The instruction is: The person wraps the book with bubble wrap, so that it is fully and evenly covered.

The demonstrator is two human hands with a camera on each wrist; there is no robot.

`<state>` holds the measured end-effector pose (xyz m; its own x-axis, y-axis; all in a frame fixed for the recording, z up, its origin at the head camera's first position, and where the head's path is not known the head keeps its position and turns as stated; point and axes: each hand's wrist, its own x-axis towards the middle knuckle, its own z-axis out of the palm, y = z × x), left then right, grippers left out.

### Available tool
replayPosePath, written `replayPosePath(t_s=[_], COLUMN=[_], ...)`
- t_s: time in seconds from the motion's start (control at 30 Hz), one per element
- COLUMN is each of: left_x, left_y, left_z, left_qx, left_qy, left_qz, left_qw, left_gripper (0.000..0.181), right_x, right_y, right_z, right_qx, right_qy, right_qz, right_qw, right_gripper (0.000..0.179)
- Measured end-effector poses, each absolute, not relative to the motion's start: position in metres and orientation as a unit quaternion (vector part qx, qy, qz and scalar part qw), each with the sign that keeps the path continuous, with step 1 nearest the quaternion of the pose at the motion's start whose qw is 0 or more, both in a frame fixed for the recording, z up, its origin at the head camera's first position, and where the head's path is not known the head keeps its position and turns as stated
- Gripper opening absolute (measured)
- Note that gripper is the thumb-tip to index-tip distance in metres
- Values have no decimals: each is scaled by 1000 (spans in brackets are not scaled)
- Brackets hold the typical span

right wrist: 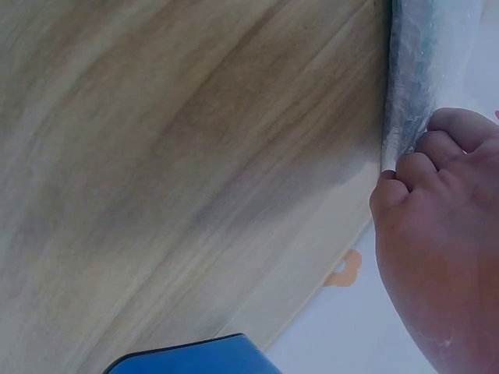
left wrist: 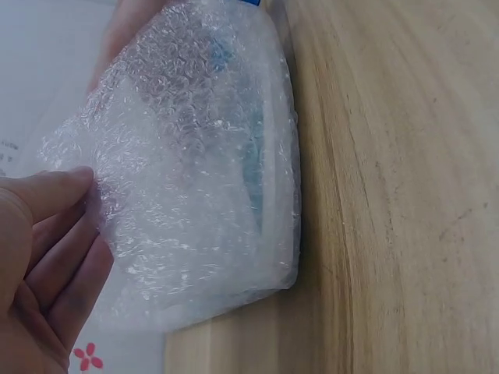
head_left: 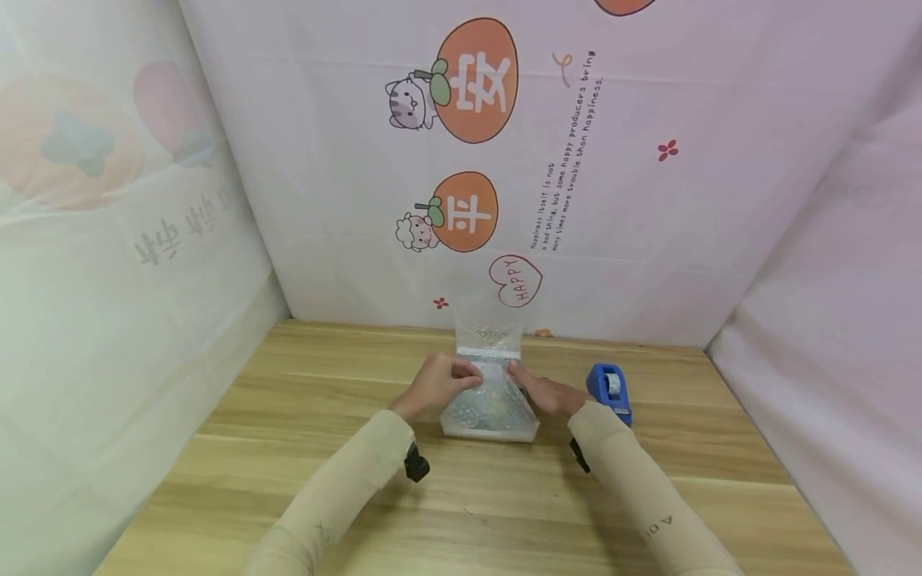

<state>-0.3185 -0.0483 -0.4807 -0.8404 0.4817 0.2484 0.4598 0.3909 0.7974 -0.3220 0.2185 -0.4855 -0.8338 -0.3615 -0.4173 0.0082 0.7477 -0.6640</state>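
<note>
Nearest to me, two cream sleeves [head_left: 346, 488] reached in over the wood-grain worktop [head_left: 468, 512], each with a black device [head_left: 416, 466] at the wrist. Ahead of them, mid-worktop, I had the bundle of bubble wrap [head_left: 493, 414], its straight near edge lying toward me. Something bluish showed through the layers, but I could not tell what it was.

On its left side, the left hand [head_left: 434, 386] pinched a raised fold of the wrap between thumb and fingers. On the opposite side, the right hand [head_left: 551, 394] had its fingers bent in at the wrap's edge, gripping it; my right wrist view showed those knuckles up against the film.

Just past the right forearm sat a blue tape dispenser [head_left: 601, 387] with a roll in it. Beyond both hands a clear flap [head_left: 490, 333] of the wrap ran toward the white printed backdrop [head_left: 360, 240], where I read HAPPY inside a red heart [head_left: 516, 282].
</note>
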Motion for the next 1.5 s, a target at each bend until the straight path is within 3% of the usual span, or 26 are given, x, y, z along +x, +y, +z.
replayPosePath(t_s=[0.2, 0.4, 0.63, 1.13, 1.5], left_x=[-328, -333, -337, -347, -340], left_y=[-43, -41, -40, -35, -32], left_z=[-492, -502, -510, -519, -512], left_qx=[263, 246, 248, 259, 232], left_qy=[845, 852, 868, 887, 895], left_qz=[467, 462, 430, 381, 379], left_qw=[4, 15, -1, -33, -25], left_gripper=[12, 12, 9, 8, 9], right_x=[-320, -320, -324, -321, -322], right_y=[216, 216, 214, 216, 219], right_z=[-483, -483, -487, -487, -497], right_qx=[-100, -89, -171, -202, -224], right_qy=[896, 906, 927, 933, 930], right_qz=[-340, -322, -239, -205, -210], right_qw=[268, 261, 234, 217, 200], right_gripper=[95, 102, 97, 122, 128])
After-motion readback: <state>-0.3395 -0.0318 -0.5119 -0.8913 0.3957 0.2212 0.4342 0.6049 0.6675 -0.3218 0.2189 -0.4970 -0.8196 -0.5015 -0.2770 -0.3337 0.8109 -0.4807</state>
